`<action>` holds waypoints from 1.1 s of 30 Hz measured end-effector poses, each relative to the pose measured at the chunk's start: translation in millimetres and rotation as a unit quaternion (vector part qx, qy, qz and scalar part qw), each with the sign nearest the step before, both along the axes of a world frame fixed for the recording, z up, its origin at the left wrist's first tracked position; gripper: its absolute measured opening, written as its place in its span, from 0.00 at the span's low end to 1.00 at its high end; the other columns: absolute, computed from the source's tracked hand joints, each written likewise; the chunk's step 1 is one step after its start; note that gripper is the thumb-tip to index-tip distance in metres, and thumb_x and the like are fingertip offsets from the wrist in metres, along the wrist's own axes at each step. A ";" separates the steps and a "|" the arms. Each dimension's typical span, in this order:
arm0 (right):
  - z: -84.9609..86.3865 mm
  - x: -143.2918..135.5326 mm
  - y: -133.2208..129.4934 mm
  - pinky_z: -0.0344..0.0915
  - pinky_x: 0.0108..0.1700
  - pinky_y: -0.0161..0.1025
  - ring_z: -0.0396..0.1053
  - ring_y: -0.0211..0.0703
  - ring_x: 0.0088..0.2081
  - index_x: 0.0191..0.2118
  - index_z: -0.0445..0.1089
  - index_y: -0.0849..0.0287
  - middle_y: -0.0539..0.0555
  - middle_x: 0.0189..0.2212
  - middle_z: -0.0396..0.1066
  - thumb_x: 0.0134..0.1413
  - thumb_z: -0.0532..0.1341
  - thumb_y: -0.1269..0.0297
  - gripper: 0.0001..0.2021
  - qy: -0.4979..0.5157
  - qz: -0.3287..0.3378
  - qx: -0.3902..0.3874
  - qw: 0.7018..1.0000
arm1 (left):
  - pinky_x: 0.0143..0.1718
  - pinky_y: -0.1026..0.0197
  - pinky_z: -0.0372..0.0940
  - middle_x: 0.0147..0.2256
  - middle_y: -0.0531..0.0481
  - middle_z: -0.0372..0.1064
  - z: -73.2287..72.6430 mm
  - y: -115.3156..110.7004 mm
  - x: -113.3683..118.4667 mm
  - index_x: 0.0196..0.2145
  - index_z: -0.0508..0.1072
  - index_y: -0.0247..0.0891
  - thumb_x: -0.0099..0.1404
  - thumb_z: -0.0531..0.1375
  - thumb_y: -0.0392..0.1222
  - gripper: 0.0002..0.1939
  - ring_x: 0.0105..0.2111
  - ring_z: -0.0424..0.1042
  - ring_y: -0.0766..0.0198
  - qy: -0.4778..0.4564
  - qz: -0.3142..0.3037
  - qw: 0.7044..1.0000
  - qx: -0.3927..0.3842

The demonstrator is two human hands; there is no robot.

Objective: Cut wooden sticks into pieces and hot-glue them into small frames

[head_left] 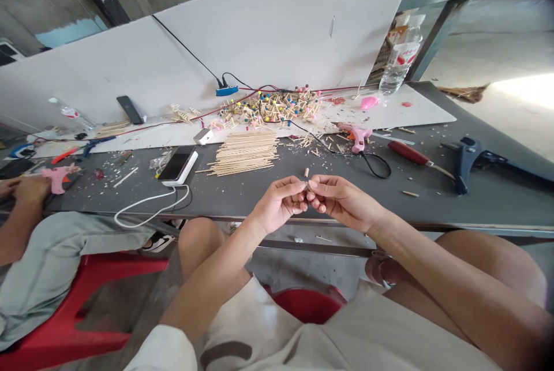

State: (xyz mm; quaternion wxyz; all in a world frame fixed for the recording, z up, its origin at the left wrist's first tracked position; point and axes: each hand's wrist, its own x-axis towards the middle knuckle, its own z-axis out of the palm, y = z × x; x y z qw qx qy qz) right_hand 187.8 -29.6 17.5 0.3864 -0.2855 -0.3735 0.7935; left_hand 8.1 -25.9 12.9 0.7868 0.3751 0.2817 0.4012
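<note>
My left hand (283, 202) and my right hand (340, 198) meet fingertip to fingertip over the front edge of the grey table (234, 193). Both are closed in a pinch around something tiny between them, too small to make out. Just beyond the fingertips a short piece of wooden stick (306, 172) shows. Behind my hands lies a stack of thin wooden sticks (246, 153). Farther back is a heap of short sticks with coloured balls (277, 107). A pink glue gun (358, 137) rests to the right of the heap.
A red-handled knife (409, 153) and a dark blue clamp-like tool (470, 163) lie on the right. A white power bank (184, 168) with a looped cable sits left. Water bottle (400, 59) stands back right. Another person's hand (32, 189) is far left.
</note>
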 end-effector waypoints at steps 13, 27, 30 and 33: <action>0.4 -1.1 -0.5 0.63 0.26 0.26 0.66 0.29 0.25 0.28 0.73 0.63 0.50 0.26 0.71 0.48 0.72 0.61 0.12 0.004 0.000 -0.018 1.000 | 0.24 0.70 0.60 0.24 0.52 0.68 -6.8 0.7 0.9 0.25 0.69 0.32 0.59 0.68 0.41 0.13 0.24 0.71 0.70 -0.027 -0.008 1.000 -0.003; -0.3 0.6 0.2 0.62 0.27 0.27 0.67 0.29 0.25 0.29 0.73 0.64 0.51 0.26 0.72 0.46 0.74 0.60 0.13 -0.011 0.004 -0.020 1.000 | 0.23 0.71 0.61 0.25 0.50 0.70 -6.7 -0.5 1.2 0.25 0.68 0.31 0.59 0.68 0.41 0.14 0.23 0.71 0.70 -0.025 -0.011 1.000 -0.002; -0.4 0.9 -0.2 0.62 0.26 0.27 0.67 0.29 0.25 0.29 0.73 0.64 0.51 0.26 0.72 0.46 0.74 0.60 0.13 -0.013 0.004 -0.015 1.000 | 0.23 0.71 0.61 0.25 0.50 0.70 -6.8 -1.0 1.6 0.25 0.69 0.31 0.59 0.68 0.41 0.14 0.23 0.71 0.70 -0.027 -0.011 1.000 -0.005; -0.1 1.1 -0.6 0.63 0.26 0.27 0.67 0.29 0.25 0.29 0.73 0.64 0.51 0.26 0.72 0.46 0.74 0.60 0.13 -0.018 0.006 -0.010 1.000 | 0.24 0.70 0.62 0.25 0.50 0.70 -6.8 -1.3 2.3 0.25 0.69 0.31 0.59 0.68 0.41 0.13 0.24 0.72 0.69 -0.031 -0.012 0.999 -0.005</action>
